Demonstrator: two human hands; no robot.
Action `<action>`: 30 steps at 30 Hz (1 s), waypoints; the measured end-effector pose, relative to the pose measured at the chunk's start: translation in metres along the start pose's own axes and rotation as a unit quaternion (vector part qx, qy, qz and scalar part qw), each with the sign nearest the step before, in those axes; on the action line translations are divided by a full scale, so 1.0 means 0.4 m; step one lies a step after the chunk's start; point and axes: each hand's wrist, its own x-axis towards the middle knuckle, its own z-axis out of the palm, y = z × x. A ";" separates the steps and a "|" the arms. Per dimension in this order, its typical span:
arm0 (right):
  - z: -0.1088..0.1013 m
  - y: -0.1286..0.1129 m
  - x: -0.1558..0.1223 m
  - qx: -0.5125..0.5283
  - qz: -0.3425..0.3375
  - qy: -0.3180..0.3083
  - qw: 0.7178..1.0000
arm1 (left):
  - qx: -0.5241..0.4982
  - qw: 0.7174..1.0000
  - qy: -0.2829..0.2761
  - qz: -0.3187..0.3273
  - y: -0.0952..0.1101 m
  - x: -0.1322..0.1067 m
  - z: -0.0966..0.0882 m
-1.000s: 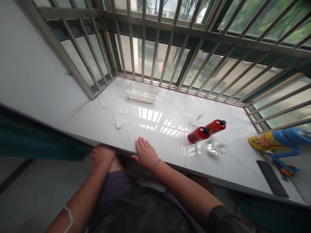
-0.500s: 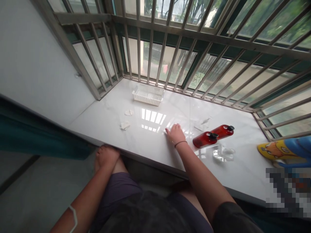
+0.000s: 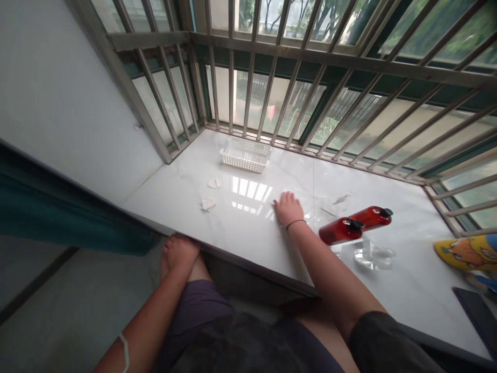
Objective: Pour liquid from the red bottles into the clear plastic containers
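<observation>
My right hand [image 3: 288, 209] lies flat on the white marble sill [image 3: 240, 233], a thin dark band around its wrist, holding nothing. Nearest to it are two red bottles with black pump tops [image 3: 340, 231], lying on their sides to its right. A crumpled tissue scrap [image 3: 332, 207] sits just beyond the hand. My left hand [image 3: 177, 252] rests at the sill's front edge, its fingers curled and partly hidden. It touches no loose object. Further left lie tissue scraps [image 3: 208, 203], and a white plastic basket [image 3: 245, 155] stands against the back.
Metal window bars [image 3: 267, 62] close off the back and right of the sill. A transparent block [image 3: 373, 255] stands by the bottles. A yellow-and-blue toy [image 3: 468, 252] and a dark flat tablet [image 3: 476, 316] sit at far right. A teal curtain [image 3: 58, 217] hangs along the left.
My right hand has slid from the sill's front edge back and rightward, closer to the bottles. The left hand stays at the edge. The whole view has swung, shifting the sill's objects rightward in the picture.
</observation>
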 end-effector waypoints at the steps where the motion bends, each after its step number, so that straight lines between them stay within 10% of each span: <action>1: -0.021 0.030 0.032 -0.004 0.036 0.004 0.999 | 0.000 1.000 0.001 0.000 0.000 -0.001 0.001; 5: -0.016 -0.016 0.065 -0.004 0.018 0.003 1.000 | 0.002 1.000 0.000 0.002 0.001 -0.002 0.000; 10: 0.118 -0.257 -0.078 0.022 -0.272 -0.037 0.961 | 0.007 1.000 0.001 0.005 0.002 0.001 -0.004; 13: 0.145 -0.289 -0.110 0.018 -0.376 -0.050 0.925 | 0.012 1.000 0.002 0.003 0.002 0.003 -0.001; 22: -0.045 -0.030 0.203 -0.012 -0.036 0.001 0.999 | 0.013 1.000 0.000 -0.001 -0.001 0.002 0.001; 26: -0.018 -0.137 0.174 -0.005 -0.081 0.002 0.997 | 0.011 1.000 0.000 -0.004 0.001 0.002 0.001; 30: 0.072 -0.291 0.006 0.013 -0.256 -0.011 0.966 | 0.013 1.000 -0.005 -0.006 0.000 0.007 0.003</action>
